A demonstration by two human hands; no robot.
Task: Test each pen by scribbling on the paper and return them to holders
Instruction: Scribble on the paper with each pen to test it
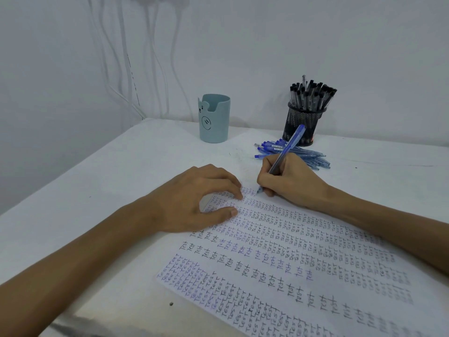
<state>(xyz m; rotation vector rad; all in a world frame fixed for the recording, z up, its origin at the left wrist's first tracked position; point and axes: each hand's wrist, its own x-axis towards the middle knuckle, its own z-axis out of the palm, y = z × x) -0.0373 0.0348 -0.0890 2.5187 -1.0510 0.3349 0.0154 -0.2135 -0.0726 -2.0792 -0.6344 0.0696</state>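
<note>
A white table (97, 190) fills the view, its far edge against a pale wall. A sheet of paper (279, 251), covered in rows of the handwritten word "TEST" in black and blue ink, lies slanted from the middle of the table toward the near right corner.

The left forearm comes in from the near left corner, and the left hand (192, 205) rests palm down on the paper's far left corner, fingers loosely curled and slightly spread, with fingertips and thumb pressing the sheet flat.

The right forearm reaches in from the right edge across the paper. The right hand (289, 178) pinches a blue pen (284, 154) in a writing grip between thumb and fingers, the tip touching the paper's far edge and the barrel tilted up and away.

Near the far edge stands a pale blue cup (215, 117) with a bear face. To its right, a black mesh holder (303, 122) is packed with black-capped pens (312, 94). A pile of blue pens (291, 153) lies on the table just in front of it, behind the right hand.
</note>
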